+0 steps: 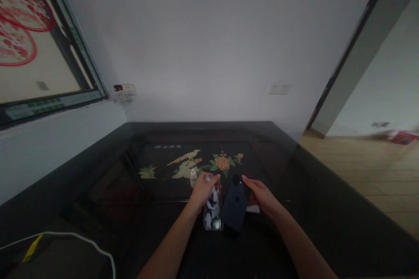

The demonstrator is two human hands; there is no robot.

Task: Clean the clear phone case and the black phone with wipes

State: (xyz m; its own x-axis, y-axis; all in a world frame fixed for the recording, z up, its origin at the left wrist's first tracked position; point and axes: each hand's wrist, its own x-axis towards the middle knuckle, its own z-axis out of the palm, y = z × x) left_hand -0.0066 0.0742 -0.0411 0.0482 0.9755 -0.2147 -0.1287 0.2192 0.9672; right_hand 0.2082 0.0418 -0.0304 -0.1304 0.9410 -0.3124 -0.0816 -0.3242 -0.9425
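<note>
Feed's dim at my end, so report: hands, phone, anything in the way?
Left hand gripping clear patterned case. Right hand holding dark phone, back showing. Small whitish object near left hand; nothing seen between phone and case.

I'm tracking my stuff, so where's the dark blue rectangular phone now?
In the head view, the dark blue rectangular phone is low, right of centre, held in the right hand, beside the clear plastic case with black-and-white patches.

The dark phone (234, 211) bears an Apple logo (237, 199), the black tabletop (314, 222) characters (168, 146) including 上 and 花.
</note>
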